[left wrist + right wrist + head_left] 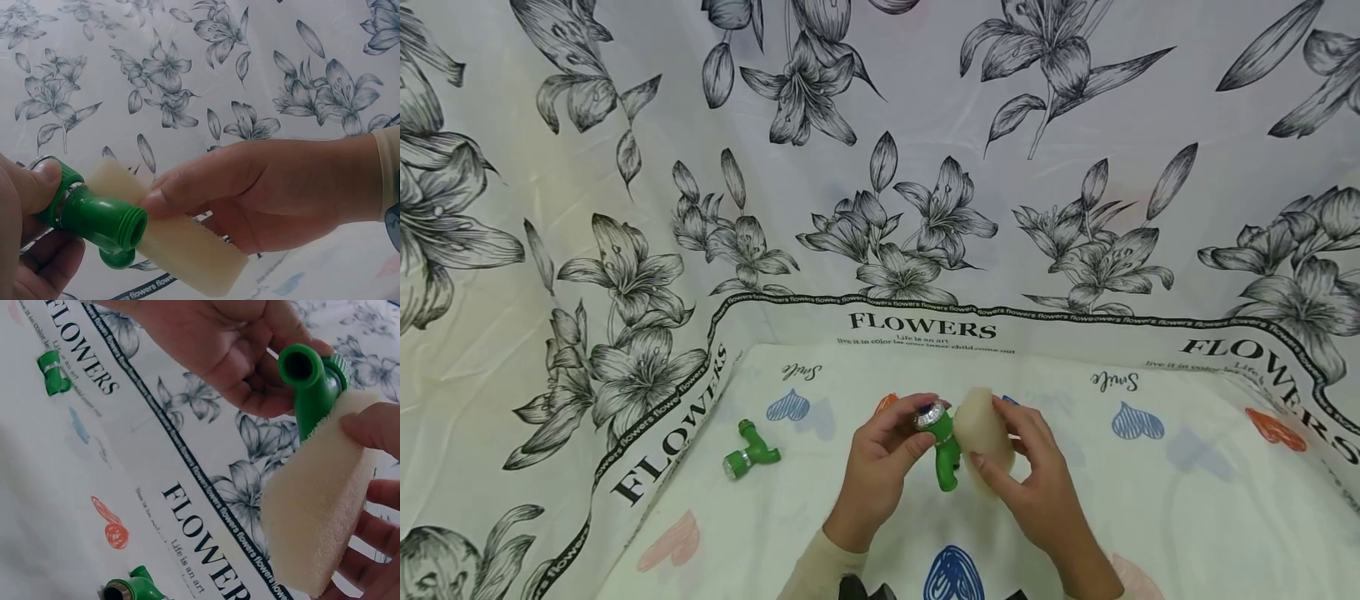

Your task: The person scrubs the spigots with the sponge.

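My left hand (pixel 880 467) holds a green plastic tap (pixel 947 467) by its silver-collared end, pinched between thumb and fingers. In the left wrist view the tap's threaded open mouth faces the camera. A pale beige sponge (pixel 981 425) is gripped by my right hand (pixel 1041 475), thumb on the near face and fingers behind. The sponge's face lies against the side of the tap in the right wrist view. Part of the tap is hidden behind the sponge there.
A second green tap (pixel 752 451) lies on the white cloth to the left. The right wrist view shows another green tap (pixel 137 589) with a brass-coloured mouth, cut off by the bottom edge. A flower-printed cloth (pixel 910 167) rises behind the work surface.
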`<state>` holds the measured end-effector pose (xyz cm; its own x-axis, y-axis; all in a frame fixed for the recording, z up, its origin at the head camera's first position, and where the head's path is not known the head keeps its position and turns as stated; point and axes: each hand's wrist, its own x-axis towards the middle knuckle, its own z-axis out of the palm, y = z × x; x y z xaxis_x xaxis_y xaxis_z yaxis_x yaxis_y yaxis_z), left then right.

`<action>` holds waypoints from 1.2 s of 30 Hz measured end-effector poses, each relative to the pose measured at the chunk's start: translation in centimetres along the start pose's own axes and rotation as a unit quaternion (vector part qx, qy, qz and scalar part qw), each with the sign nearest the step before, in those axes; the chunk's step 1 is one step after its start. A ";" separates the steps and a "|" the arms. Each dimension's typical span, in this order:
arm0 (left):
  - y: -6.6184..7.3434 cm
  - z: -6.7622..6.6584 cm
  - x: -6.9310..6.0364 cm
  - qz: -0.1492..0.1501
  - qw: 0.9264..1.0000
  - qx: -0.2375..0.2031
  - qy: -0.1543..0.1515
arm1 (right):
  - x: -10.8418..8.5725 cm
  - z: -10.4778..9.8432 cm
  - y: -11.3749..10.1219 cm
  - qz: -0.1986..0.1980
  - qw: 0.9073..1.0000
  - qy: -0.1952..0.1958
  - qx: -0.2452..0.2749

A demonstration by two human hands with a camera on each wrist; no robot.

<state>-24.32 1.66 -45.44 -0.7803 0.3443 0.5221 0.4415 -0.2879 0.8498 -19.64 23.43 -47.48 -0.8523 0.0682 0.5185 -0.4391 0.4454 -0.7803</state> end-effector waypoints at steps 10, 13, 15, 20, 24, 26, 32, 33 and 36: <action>-0.7 -0.4 0.2 -0.026 0.999 0.002 0.034 | -0.5 0.9 -1.0 -0.053 0.996 -0.045 0.049; -0.7 -0.5 0.2 -0.030 0.999 0.004 0.042 | -0.5 1.0 -1.1 -0.056 0.996 -0.049 0.050; -0.6 -0.4 0.2 -0.031 0.999 0.000 0.042 | -0.4 1.0 -1.0 -0.054 0.996 -0.048 0.050; -0.6 -0.3 0.2 -0.030 0.999 0.004 0.035 | -0.3 0.9 -0.8 -0.051 0.997 -0.040 0.043; -0.5 -0.2 0.2 -0.022 0.999 0.007 0.028 | -0.3 0.9 -0.6 -0.044 0.998 -0.027 0.036; -0.4 -0.1 0.2 -0.019 1.000 0.006 0.022 | -0.3 0.9 -0.5 -0.037 0.999 -0.017 0.029; -0.3 0.0 0.1 -0.014 1.000 0.003 0.005 | 0.0 0.4 0.0 0.002 1.000 0.012 0.010; -0.3 0.1 0.1 -0.015 1.000 -0.001 0.003 | 0.1 0.3 0.1 0.010 1.000 0.018 0.005; -0.2 0.2 0.0 -0.019 1.000 -0.011 -0.004 | 0.2 0.1 0.4 0.036 0.999 0.035 -0.011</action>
<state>-24.34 1.90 -45.57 -0.7929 0.3615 0.4906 0.4027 -0.2935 0.8670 -20.05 23.48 -47.69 -0.8587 0.1629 0.4859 -0.3708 0.4568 -0.8086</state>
